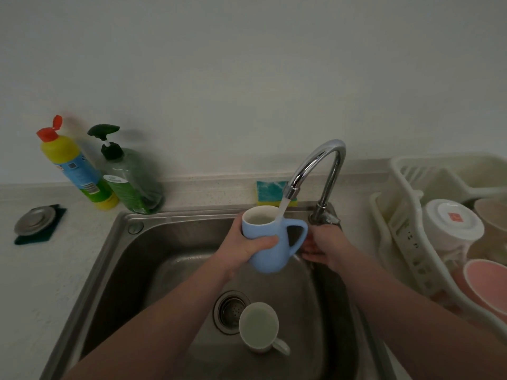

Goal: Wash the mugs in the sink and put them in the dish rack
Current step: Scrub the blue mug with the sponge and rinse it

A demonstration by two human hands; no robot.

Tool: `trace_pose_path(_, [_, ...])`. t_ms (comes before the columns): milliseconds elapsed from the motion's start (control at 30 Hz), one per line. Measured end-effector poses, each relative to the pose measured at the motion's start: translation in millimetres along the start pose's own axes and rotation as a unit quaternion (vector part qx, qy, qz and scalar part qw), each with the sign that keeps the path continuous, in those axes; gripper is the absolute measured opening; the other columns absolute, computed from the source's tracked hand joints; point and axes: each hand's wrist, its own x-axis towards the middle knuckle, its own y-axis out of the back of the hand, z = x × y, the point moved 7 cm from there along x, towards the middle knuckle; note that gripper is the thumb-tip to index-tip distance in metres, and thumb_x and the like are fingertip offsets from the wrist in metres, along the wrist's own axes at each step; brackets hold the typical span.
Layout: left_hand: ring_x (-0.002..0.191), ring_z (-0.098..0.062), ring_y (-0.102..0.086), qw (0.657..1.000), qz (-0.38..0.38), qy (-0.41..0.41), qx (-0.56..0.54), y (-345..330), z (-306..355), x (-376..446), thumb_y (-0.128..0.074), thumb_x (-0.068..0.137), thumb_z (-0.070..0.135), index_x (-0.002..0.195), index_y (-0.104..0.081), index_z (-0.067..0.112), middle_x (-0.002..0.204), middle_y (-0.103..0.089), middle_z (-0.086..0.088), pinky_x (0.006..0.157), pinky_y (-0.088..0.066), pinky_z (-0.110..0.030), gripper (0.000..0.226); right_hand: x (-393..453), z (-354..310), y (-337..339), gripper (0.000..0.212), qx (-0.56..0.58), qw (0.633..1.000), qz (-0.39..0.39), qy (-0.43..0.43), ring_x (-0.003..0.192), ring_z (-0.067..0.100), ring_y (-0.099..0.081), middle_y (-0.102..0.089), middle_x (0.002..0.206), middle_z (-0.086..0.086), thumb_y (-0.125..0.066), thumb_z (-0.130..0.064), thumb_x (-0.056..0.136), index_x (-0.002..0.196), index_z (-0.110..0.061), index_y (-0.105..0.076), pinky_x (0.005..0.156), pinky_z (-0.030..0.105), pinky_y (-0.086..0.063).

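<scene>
Fingers (248, 252) round upright blue mug (267, 246)

No text legible anywhere. Yellow bottle (78, 171): blue label with print and a dark square code patch, too blurred to read. Green pump bottle (131, 182): white oval emblem over lines of small print, unreadable; white cup (452, 223) upturned in dish rack (397, 223): small orange square mark on base, characters not resolvable.
</scene>
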Motion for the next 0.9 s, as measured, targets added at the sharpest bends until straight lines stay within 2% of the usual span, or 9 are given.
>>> trace_pose_path(100, [0.105,-0.015,-0.063,0.999,-0.016,-0.016,0.031,-1,3,3,-0.088,0.050,0.024,0.119,-0.052,0.031,0.117,-0.063,0.001,0.082,-0.057,-0.034,0.079,11,-15,25,0.015,-0.148,0.979,0.097,0.105,0.088,0.024,-0.062,-0.066,0.093,0.012,-0.053,-0.014,0.092,0.092,-0.008,-0.067,0.082,0.039,-0.054])
trace_pose_path(233, [0.105,-0.013,-0.063,0.998,-0.031,-0.029,0.053,-3,5,6,-0.088,0.060,0.013,0.121,-0.052,0.030,0.118,-0.063,0.002,0.080,-0.055,-0.029,0.073,15,-24,29,0.023,-0.266,0.942,0.125,0.162,0.083,0.021,-0.058,-0.065,0.093,0.013,-0.047,-0.014,0.095,0.097,-0.005,-0.068,0.069,0.028,-0.043])
trace_pose_path(400, [0.109,-0.016,-0.062,0.997,-0.032,-0.035,0.059,-2,9,8,-0.089,0.051,0.025,0.125,-0.051,0.028,0.120,-0.063,0.001,0.086,-0.056,-0.036,0.083,26,-36,45,0.023,-0.218,0.947,0.152,0.179,0.088,0.024,-0.060,-0.067,0.096,0.014,-0.048,-0.015,0.095,0.098,-0.007,-0.069,0.079,0.037,-0.049])
trace_pose_path(500, [0.109,-0.014,-0.062,0.997,-0.034,-0.044,0.056,-1,10,8,-0.089,0.051,0.024,0.122,-0.051,0.029,0.117,-0.064,0.003,0.084,-0.056,-0.032,0.081,31,-45,58,0.017,-0.163,0.964,0.149,0.150,0.083,0.024,-0.061,-0.067,0.095,0.015,-0.053,-0.015,0.093,0.092,-0.008,-0.068,0.075,0.037,-0.052])
trace_pose_path(600, [0.108,-0.013,-0.061,0.997,-0.028,-0.047,0.062,-1,11,7,-0.087,0.055,0.016,0.121,-0.050,0.032,0.118,-0.062,0.004,0.083,-0.055,-0.031,0.077,17,-34,42,0.023,-0.071,0.997,0.031,0.031,0.085,0.028,-0.062,-0.065,0.096,0.018,-0.055,-0.027,0.094,0.096,-0.005,-0.062,0.068,0.041,-0.055])
trace_pose_path(667, [0.108,-0.012,-0.061,0.995,-0.031,-0.054,0.076,-2,12,8,-0.087,0.056,0.015,0.123,-0.049,0.031,0.118,-0.062,0.005,0.083,-0.055,-0.030,0.078,-3,-19,17,0.042,-0.041,0.992,-0.100,-0.072,0.090,0.030,-0.064,-0.066,0.101,0.021,-0.053,-0.044,0.093,0.103,-0.003,-0.060,0.063,0.036,-0.055])
trace_pose_path(733, [0.110,-0.012,-0.061,0.991,-0.040,-0.077,0.097,-5,14,6,-0.089,0.055,0.017,0.127,-0.049,0.028,0.119,-0.062,0.005,0.084,-0.054,-0.029,0.083,-18,-10,-4,0.040,-0.019,0.977,-0.177,-0.115,0.077,0.026,-0.068,-0.070,0.093,0.019,-0.055,-0.041,0.091,0.102,-0.003,-0.064,0.055,0.029,-0.055])
trace_pose_path(833, [0.112,-0.009,-0.059,0.983,-0.054,-0.118,0.133,-11,22,0,-0.090,0.056,0.016,0.128,-0.048,0.028,0.119,-0.062,0.011,0.088,-0.052,-0.027,0.084,-26,1,-23,0.023,0.064,0.959,-0.210,-0.182,0.044,0.013,-0.054,-0.060,0.063,0.013,-0.046,-0.020,0.094,0.091,-0.002,-0.059,0.037,0.017,-0.046])
trace_pose_path(900, [0.113,-0.005,-0.057,0.975,-0.066,-0.144,0.154,-13,27,-5,-0.089,0.057,0.013,0.125,-0.047,0.032,0.118,-0.060,0.018,0.090,-0.050,-0.021,0.082,-24,2,-26,0.023,0.113,0.955,-0.190,-0.198,0.036,0.010,-0.046,-0.052,0.060,0.012,-0.037,-0.014,0.096,0.097,0.000,-0.054,0.031,0.014,-0.039])
